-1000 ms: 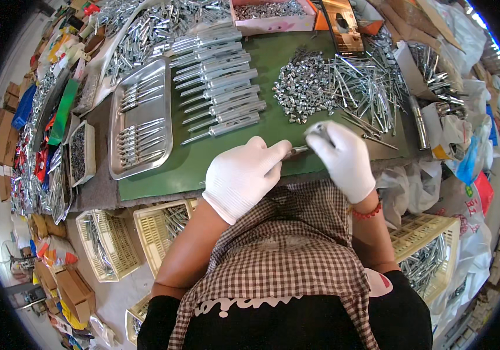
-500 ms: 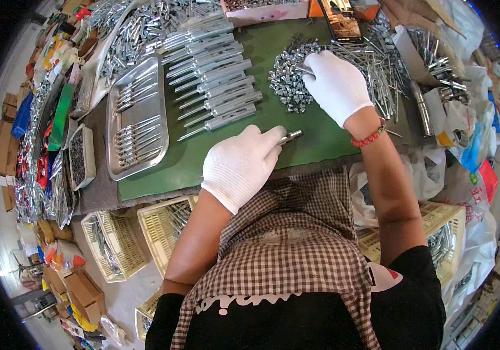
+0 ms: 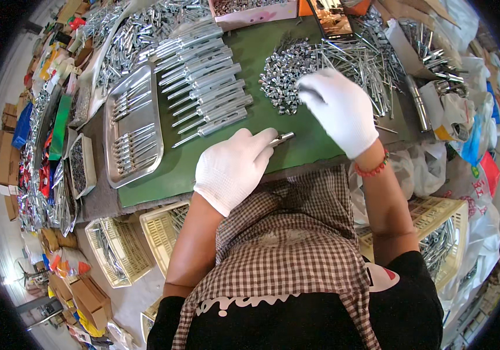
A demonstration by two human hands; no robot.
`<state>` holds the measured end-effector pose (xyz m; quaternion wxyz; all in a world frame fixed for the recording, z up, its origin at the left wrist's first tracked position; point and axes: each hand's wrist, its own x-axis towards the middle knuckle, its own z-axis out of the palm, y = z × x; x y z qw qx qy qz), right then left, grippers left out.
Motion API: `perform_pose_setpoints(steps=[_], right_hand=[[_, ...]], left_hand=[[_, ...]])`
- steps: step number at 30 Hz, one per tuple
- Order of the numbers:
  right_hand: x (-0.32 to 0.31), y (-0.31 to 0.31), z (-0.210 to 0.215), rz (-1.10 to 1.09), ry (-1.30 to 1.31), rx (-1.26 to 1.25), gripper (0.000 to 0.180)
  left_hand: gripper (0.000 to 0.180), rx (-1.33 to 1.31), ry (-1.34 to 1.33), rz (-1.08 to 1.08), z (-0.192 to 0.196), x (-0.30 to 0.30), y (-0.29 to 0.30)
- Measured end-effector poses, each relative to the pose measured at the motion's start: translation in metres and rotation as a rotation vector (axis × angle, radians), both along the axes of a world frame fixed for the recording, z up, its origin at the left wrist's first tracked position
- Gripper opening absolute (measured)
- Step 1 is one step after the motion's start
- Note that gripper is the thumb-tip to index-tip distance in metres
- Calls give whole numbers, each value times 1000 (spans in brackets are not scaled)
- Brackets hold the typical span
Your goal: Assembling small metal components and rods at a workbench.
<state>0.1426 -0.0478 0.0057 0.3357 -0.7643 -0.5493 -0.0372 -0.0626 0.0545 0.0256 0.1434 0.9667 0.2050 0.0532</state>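
My white-gloved left hand (image 3: 231, 166) lies low over the green mat, fingers closed around a slim metal rod (image 3: 285, 137) whose silvery end sticks out to the right past the fingertips. The rest of that rod is hidden under the glove. My right hand (image 3: 343, 111), also gloved, hovers just right of a heap of small metal nut-like pieces (image 3: 282, 70). Its thumb and fingers are bent together; whatever is between them, if anything, cannot be made out. Left of the heap, several metal shafts with slotted sleeves (image 3: 223, 119) lie in a slanted column.
A steel tray (image 3: 159, 146) with thin rods sits on the left. Loose thin rods (image 3: 375, 76) are strewn behind my right hand. A pink box (image 3: 255, 17) of small parts and a dark box (image 3: 331, 20) stand at the back. Yellow crates (image 3: 130, 259) are below the table edge.
My right hand has drawn back from the heap of small pieces, toward me. The left hand still grips the rod, and the view has shifted slightly.
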Motion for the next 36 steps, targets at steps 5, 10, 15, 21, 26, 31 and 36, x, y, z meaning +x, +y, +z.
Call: perform_pose_setpoints(steps=[5, 10, 15, 21, 26, 31, 36], right_hand=[[-24, -17, 0, 227, 21, -186, 13], [-27, -29, -6, 183, 52, -166, 13], [-18, -56, 0, -43, 207, -225, 14], [-13, -82, -4, -358, 468, 55, 20], [-32, -85, -7, -471, 643, 349, 19], [-34, -94, -7, -481, 948, 542, 14], [-35, -92, -14, -437, 715, 466, 12]], left_hand=[[22, -28, 3, -1, -1, -1, 2], [23, -46, -62, -51, 2, -2, 8], [24, 210, -253, -25, -8, -2, 16], [16, -115, -595, -49, -13, 35, -40], [44, -1390, -529, 154, -20, 79, -66], [33, -1609, -446, 226, -19, 94, -77], [28, -1626, -538, 267, -23, 99, -79]])
